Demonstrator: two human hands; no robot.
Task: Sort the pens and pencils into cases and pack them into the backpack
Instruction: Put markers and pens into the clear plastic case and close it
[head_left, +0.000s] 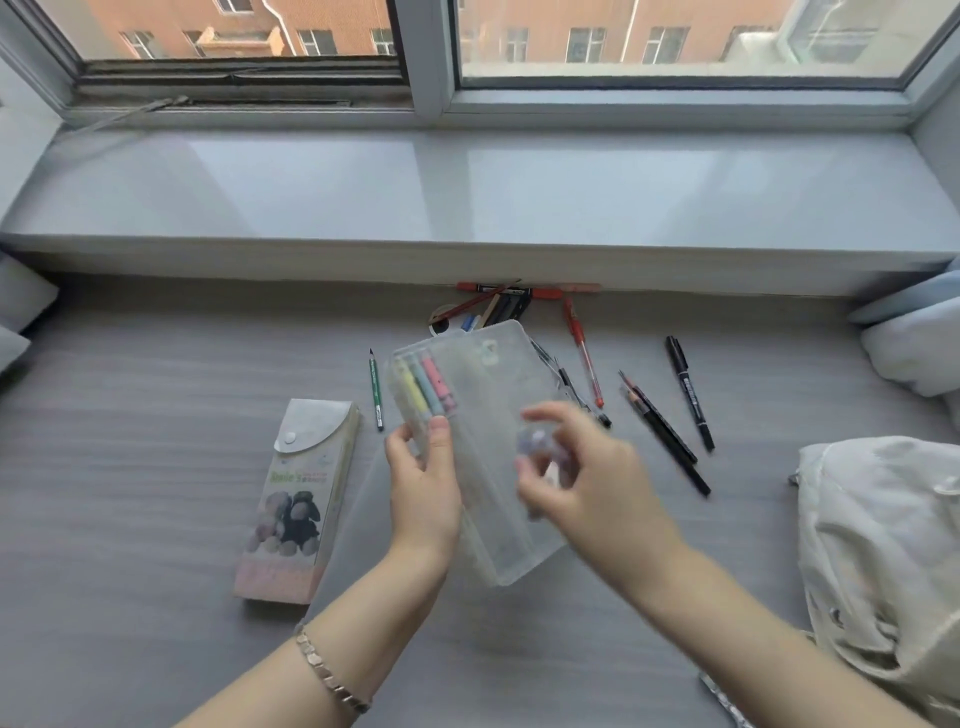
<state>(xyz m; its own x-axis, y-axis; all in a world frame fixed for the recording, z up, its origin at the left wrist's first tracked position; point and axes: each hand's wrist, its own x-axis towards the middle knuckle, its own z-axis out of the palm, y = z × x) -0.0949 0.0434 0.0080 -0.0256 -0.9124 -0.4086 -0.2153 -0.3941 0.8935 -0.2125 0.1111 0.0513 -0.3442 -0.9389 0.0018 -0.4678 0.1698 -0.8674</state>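
While the left hand (423, 483) grips the clear case (488, 395) above the surface (156, 415), pastel pens (426, 384) inside, the blurred right hand (582, 467) hovers over it; I cannot tell its grip. Sorting seems midway. Next, the loose pens (587, 364) beyond need gathering, well apart from the backpack (883, 545).

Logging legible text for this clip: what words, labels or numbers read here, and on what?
"'s": the end of a green word on the printed case; the rest is too blurred to read.
Green pencil: white mark near one end, too small to read.
Black marker: pale print on the barrel, too small to read.
Clear case: no print seen.
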